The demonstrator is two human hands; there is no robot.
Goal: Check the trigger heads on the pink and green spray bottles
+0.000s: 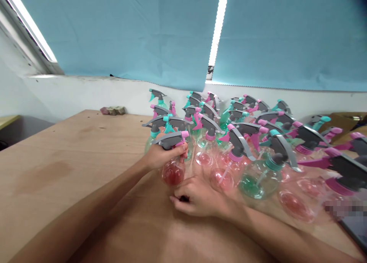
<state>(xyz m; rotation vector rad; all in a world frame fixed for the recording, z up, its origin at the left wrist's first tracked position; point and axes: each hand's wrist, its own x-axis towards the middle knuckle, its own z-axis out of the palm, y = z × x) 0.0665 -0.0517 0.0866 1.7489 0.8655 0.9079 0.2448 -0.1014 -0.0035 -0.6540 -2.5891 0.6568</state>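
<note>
I note the left hand [160, 156] closed around the neck of 1 pink spray bottle [172, 156] at the cluster's 9 o'clock edge. The right hand [197, 198], at the bottle's 5 o'clock, rests on the wooden table [71, 167], fingers curled, possibly pinching a small dark item [184, 198].

Left hand [160, 156] grips pink spray bottle [172, 159]; right hand [197, 198] flat on table [71, 167].
</note>
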